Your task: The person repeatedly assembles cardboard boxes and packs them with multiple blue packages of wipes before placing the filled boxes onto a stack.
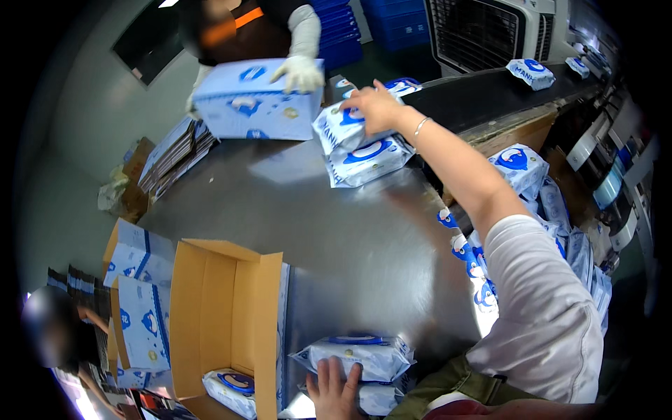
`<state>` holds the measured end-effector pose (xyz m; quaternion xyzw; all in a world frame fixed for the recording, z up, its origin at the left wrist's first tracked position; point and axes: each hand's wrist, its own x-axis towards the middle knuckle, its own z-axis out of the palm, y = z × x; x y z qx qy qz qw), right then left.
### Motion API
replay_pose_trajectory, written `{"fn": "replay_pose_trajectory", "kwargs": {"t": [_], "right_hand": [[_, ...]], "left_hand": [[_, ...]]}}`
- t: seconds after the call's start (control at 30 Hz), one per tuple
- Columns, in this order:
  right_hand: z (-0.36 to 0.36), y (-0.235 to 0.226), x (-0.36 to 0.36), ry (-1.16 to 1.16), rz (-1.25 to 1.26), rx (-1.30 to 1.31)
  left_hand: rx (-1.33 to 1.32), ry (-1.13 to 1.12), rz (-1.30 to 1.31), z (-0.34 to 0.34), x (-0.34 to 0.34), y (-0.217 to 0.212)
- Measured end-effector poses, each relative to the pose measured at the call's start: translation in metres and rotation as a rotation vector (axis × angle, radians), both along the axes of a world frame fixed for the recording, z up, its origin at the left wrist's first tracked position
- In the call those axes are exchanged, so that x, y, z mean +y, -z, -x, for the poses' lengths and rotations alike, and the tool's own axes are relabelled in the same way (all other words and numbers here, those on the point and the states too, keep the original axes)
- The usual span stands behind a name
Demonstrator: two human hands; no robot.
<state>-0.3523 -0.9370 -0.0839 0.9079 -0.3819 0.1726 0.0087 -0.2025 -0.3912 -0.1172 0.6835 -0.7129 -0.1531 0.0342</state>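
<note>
A smooth grey metal table spreads between the hands. Left of the left hand, the nearer one, an open brown-lined cardboard carton has its long axis running away from the body; the white-and-blue soft plastic pack under that hand's spread fingers lies crosswise. Far ahead, the right hand curves over the upper pack of a stack; its palm is hidden, so I cannot tell whether it grips. The lower edge crops the left wrist.
</note>
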Motion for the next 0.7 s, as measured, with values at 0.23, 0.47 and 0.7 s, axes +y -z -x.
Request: {"fn": "replay_pose_trajectory", "kwargs": {"t": [0.23, 0.47, 0.7], "right_hand": [[-0.010, 0.027, 0.056, -0.325, -0.149, -0.080], [0.061, 0.023, 0.308, -0.225, 0.030, 0.097], [0.028, 0.016, 0.199, -0.172, -0.579, 0.167]], "left_hand": [[0.047, 0.009, 0.074, 0.004, -0.005, -0.010], [-0.095, 0.116, 0.093, -0.001, -0.002, -0.003], [-0.008, -0.011, 0.136, 0.001, 0.010, -0.011]]}}
